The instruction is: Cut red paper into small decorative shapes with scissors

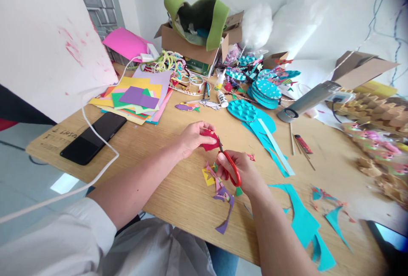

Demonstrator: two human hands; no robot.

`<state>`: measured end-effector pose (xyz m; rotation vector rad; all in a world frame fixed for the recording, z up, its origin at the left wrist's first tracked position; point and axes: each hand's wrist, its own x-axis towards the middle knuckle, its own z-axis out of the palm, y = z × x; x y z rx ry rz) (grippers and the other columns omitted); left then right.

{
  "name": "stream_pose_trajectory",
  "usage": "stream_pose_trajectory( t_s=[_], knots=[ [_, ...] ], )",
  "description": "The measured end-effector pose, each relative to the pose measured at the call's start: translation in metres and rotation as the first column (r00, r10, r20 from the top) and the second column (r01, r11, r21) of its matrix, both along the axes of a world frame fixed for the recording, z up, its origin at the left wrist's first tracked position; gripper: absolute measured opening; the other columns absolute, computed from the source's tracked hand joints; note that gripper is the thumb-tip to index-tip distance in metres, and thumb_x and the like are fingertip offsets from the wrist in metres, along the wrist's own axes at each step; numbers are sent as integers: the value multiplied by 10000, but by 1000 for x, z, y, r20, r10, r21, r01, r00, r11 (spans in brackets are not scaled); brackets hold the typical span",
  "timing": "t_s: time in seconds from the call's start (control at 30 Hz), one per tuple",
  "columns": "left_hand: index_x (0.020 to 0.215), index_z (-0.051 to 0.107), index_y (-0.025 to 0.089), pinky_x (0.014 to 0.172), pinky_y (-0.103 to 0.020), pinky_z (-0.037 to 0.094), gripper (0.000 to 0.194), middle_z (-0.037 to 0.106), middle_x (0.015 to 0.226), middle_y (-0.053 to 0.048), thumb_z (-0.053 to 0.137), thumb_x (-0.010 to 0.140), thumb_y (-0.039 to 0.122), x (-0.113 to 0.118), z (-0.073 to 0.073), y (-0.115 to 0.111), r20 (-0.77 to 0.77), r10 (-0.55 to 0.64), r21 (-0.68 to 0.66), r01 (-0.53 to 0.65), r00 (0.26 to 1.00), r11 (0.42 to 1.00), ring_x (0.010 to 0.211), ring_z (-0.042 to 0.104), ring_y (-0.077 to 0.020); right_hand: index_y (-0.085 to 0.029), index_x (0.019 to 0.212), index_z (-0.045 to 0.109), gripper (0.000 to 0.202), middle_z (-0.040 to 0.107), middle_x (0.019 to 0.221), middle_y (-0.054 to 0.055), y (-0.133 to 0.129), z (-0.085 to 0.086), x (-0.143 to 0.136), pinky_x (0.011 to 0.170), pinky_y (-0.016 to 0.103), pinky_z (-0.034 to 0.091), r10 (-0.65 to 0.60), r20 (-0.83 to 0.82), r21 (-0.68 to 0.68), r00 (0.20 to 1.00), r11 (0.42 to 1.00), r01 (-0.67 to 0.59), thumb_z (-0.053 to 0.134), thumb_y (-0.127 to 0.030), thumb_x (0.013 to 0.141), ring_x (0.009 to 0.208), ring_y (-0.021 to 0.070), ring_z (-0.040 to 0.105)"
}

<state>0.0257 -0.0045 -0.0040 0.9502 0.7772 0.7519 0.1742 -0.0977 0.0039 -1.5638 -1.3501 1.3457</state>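
Observation:
My left hand (194, 139) pinches a small piece of red paper (208, 140) above the table. In my right hand (242, 169) is a pair of scissors (235, 169) with red handles, its blades at the right edge of the red piece. Whether the blades are parted is too small to tell. Under my hands lie paper scraps: a yellow one (208, 177) and a curled purple strip (225, 216), with pink and green bits among them. A cut-out paper fish (187, 107) rests beyond my left hand.
Stacked coloured paper (137, 97) and a black phone (94, 138) lie at left, a white cable (105, 144) crossing there. Blue scraps (301, 216) spread at right. A metal flask (309, 101) lies farther back, and a cardboard box (191, 46) stands by the wall.

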Motion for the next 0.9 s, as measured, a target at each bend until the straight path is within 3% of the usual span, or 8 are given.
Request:
stream_pose_trajectory(
  t_s=[0.23, 0.4, 0.9],
  knots=[
    [926, 565, 129, 573, -220, 480, 387, 617, 717, 13, 713, 587, 13, -1, 1, 1, 3, -1, -6, 1, 1000, 1000, 596, 600, -89, -160, 605, 572, 523, 626, 489, 39, 1, -2, 1, 409, 211, 373, -5, 12, -1, 1000, 1000, 5, 654, -665, 712, 406, 106, 515],
    [956, 533, 130, 597, -291, 525, 431, 639, 741, -9, 744, 592, 33, -1, -1, 1, 82, -93, -82, 100, 992, 992, 604, 635, -127, -162, 587, 573, 539, 619, 486, 36, 1, 0, 1, 376, 210, 354, -13, 22, 9, 1000, 1000, 13, 646, -683, 703, 391, 107, 512],
    [965, 498, 127, 557, -289, 535, 424, 645, 682, -2, 674, 617, -39, 0, 0, -1, 94, -49, -68, 55, 994, 996, 514, 646, -144, -158, 597, 594, 536, 642, 513, 42, 1, 1, 0, 430, 222, 421, -10, 1, 26, 1000, 1000, 10, 650, -681, 702, 427, 116, 545]
  ],
)
